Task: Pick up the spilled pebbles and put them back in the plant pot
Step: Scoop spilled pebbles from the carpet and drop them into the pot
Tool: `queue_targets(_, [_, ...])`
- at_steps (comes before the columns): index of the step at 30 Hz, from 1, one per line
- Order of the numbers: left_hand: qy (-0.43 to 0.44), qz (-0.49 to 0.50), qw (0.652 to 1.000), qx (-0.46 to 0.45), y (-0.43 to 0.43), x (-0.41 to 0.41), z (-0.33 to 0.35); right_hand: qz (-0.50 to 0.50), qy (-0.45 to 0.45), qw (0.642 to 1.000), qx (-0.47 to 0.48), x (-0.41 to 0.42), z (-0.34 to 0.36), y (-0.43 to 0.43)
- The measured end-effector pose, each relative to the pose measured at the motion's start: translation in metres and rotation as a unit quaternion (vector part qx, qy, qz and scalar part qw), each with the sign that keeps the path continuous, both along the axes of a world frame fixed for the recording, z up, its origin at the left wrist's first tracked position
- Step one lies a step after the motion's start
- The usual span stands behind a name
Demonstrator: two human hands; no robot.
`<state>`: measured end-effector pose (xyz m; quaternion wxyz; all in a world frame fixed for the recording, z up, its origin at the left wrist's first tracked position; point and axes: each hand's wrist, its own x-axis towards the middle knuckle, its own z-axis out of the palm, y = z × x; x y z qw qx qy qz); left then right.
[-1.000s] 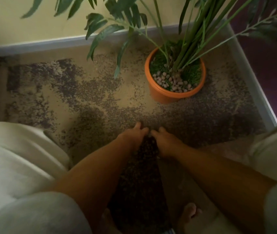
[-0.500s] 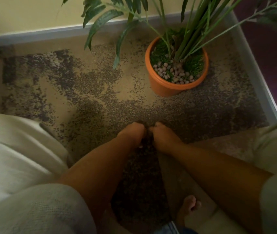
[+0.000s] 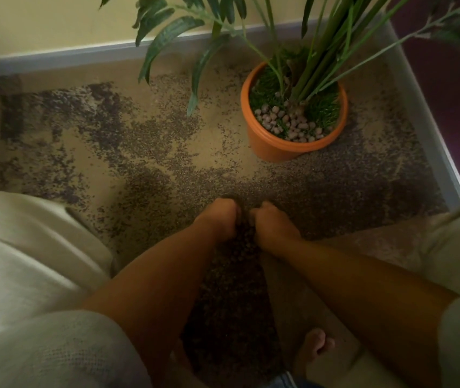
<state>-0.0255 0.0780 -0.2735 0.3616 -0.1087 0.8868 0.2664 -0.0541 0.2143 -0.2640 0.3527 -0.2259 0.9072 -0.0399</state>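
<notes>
An orange plant pot [image 3: 273,151] stands on the patterned rug at the upper right, with green stems and a patch of pale pebbles [image 3: 290,127] in its near side. Below it, my left hand [image 3: 220,219] and my right hand [image 3: 272,225] rest knuckle to knuckle on the rug, fingers curled under. A small dark heap of spilled pebbles [image 3: 245,238] sits between the two palms, cupped by both hands. How much each hand holds is hidden by the fingers.
The beige and dark speckled rug [image 3: 139,152] covers the floor. A grey skirting board [image 3: 83,56] runs along the back wall and another [image 3: 433,135] along the right. Long leaves [image 3: 167,37] hang over the rug. My knees in pale trousers [image 3: 27,261] flank my arms; a bare foot [image 3: 314,348] is below.
My fingers were stretched out with tips touching; they have curled in and both hands have drawn together around the pebbles. The view has moved slightly nearer the pot.
</notes>
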Motion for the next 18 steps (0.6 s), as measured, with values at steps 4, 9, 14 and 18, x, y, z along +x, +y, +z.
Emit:
queue_targets(4, [0.000, 0.015, 1.000, 0.014, -0.002, -0.009, 0.008, -0.024, -0.019, 0.999, -0.011, -0.014, 0.013, 0.001])
queue_targets(9, [0.051, 0.061, 0.995, 0.059, -0.006, -0.031, 0.038, -0.069, -0.053, 0.995, -0.057, -0.039, 0.045, -0.001])
queue_targets(14, [0.107, 0.105, 0.978, 0.147, -0.018, -0.071, 0.090, -0.074, -0.036, 0.989, -0.125, -0.075, 0.088, 0.003])
queue_targets(18, [0.187, 0.169, 0.951, 0.177, -0.034, -0.097, 0.124, -0.178, -0.016, 0.964, -0.195, -0.109, 0.109, 0.016])
